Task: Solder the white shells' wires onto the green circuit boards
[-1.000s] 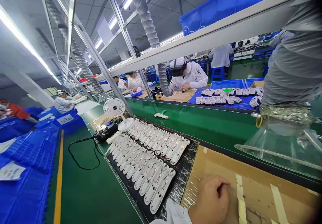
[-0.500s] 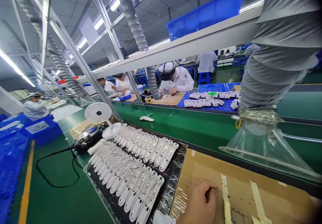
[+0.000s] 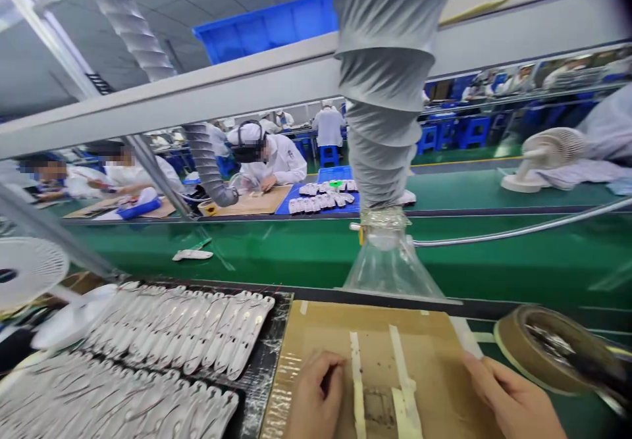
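Bright, even factory lighting from overhead. Strong wide-angle distortion bends the edges; motion blur smears the white housings and desk fan at left.

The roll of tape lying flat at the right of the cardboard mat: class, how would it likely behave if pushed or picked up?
The roll of tape lies flat on its side, so a push would probably slide it, not roll it. Stood on edge, its round shape would likely let it roll. It looks like a stiff ring, probably easy to lift with one of the hands.

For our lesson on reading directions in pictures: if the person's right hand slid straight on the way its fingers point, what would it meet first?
The right hand points up-left across the cardboard mat; probably the nearer white tape strip comes first, though depth is unclear.
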{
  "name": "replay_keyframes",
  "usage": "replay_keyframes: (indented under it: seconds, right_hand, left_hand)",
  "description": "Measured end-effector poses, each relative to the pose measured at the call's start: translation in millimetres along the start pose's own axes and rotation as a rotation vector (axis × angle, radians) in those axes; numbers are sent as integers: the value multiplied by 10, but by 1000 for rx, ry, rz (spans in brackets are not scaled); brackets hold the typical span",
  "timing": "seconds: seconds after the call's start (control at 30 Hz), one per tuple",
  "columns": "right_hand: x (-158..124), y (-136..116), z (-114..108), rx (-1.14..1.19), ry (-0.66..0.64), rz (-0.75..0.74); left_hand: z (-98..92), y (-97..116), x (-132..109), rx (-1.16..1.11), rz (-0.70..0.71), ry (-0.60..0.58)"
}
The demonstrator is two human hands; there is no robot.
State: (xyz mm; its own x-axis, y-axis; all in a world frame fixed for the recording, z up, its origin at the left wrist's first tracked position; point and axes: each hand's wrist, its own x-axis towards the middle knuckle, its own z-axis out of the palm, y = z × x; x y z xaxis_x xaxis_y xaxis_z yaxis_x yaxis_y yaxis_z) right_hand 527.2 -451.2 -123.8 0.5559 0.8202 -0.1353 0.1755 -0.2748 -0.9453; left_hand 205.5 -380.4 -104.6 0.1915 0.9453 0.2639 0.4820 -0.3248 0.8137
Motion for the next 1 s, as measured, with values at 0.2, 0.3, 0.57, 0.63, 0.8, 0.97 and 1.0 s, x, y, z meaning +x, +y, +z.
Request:
replay_keyframes:
  seconds: [0.2, 0.3, 0.57, 0.63, 0.8, 0.97, 1.0]
  right_hand:
    - [-38, -100, 92, -13, -53, -47]
    - [-87, -173, 141, -10, -75, -86]
    - [-120, -254, 91, -59, -61, -128]
    - [-123, -248, 85, -66, -63, -126]
    - [-140, -232, 62, -72, -81, -125]
    - [-156, -250, 58, -74, -75, -137]
    - [-161, -253, 61, -75, -73, -139]
  left_hand:
    - [-38, 52, 76, -69, 36, -40]
    - [-68, 63, 94, -71, 22, -41]
    - [-217, 291, 114, 13, 24, -144]
    - [-219, 331, 105, 28, 44, -157]
    - [-211, 352, 86, 42, 71, -198]
    - [-235, 352, 77, 32, 73, -215]
    - [-241, 365, 73, 24, 76, -219]
